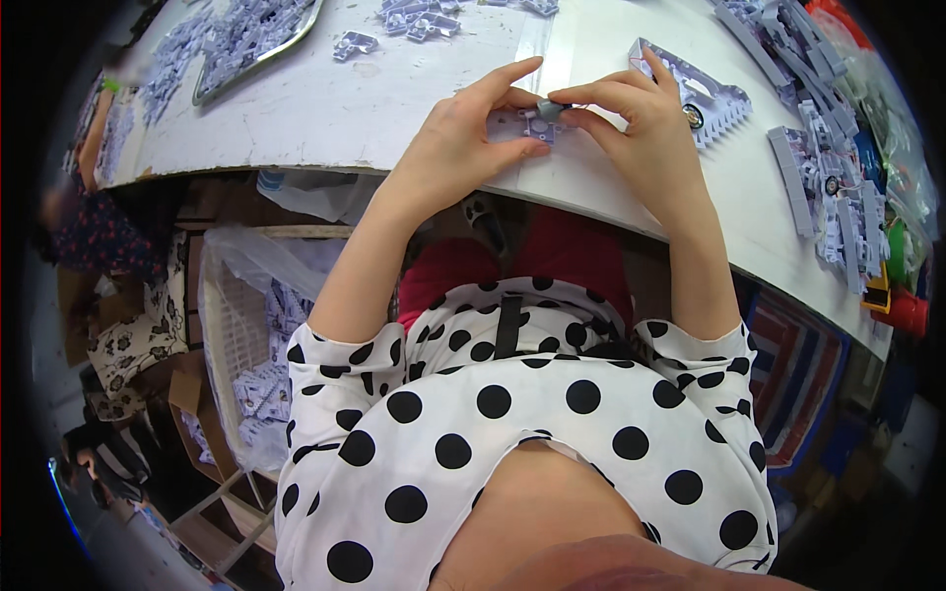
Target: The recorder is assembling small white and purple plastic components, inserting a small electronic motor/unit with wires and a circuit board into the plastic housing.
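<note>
Over the white table's near edge, my left hand point(455, 140) grips a small pale-lilac plastic part point(538, 130) between thumb and fingers. My right hand point(645, 128) pinches a small grey piece point(550, 109) against the top of that part. Fingers partly cover both pieces, so I cannot tell whether they are joined. Just beyond my right hand lies a larger lilac housing with a toothed edge point(724, 106). A small round dark part with a brass-coloured centre point(694, 116) sits by its near side.
A metal tray point(286, 47) heaped with lilac parts stands back left, with loose parts point(419, 20) beside it. Long lilac housings point(845, 207) are piled at right. Below the table are a white crate point(222, 335) and a striped bag point(803, 379). Another person's arm point(96, 143) is far left.
</note>
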Action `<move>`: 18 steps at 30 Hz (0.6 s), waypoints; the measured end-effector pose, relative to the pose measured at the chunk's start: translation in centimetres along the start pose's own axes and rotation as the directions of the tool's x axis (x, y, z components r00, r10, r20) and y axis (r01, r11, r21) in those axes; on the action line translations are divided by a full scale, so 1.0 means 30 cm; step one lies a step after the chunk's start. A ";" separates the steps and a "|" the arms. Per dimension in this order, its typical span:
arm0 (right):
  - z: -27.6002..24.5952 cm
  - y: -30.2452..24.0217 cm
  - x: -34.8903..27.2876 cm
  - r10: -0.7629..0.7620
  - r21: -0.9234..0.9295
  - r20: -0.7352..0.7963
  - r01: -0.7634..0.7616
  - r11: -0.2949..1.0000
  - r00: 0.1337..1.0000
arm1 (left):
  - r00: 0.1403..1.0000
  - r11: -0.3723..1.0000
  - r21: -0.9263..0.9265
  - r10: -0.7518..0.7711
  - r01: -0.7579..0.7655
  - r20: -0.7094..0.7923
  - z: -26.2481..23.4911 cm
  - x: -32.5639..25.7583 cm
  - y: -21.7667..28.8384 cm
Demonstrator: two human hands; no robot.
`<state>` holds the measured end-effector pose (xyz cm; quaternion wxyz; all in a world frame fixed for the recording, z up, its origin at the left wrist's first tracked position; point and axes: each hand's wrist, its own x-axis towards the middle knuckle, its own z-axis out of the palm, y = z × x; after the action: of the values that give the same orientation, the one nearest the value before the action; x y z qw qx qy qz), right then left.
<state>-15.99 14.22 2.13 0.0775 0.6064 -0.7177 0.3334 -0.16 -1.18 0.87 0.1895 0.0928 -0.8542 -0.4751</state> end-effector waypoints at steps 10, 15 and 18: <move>-0.004 0.011 -0.028 0.030 -0.009 -0.030 -0.030 1.000 0.999 | 0.999 0.995 0.085 0.052 -0.052 -0.002 -0.003 0.002 -0.008; 0.003 -0.003 -0.030 0.000 -0.103 -0.052 -0.005 0.995 0.999 | 0.998 0.992 0.104 0.068 -0.065 -0.016 -0.004 -0.008 -0.006; 0.010 0.000 -0.037 0.047 -0.023 -0.074 -0.048 0.999 0.996 | 0.997 0.991 0.110 0.077 -0.075 -0.016 0.000 -0.005 -0.011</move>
<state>-15.63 14.97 1.33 0.1032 0.5757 -0.7326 0.3482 -0.02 -1.29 0.57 0.2107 0.0752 -0.8800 -0.4190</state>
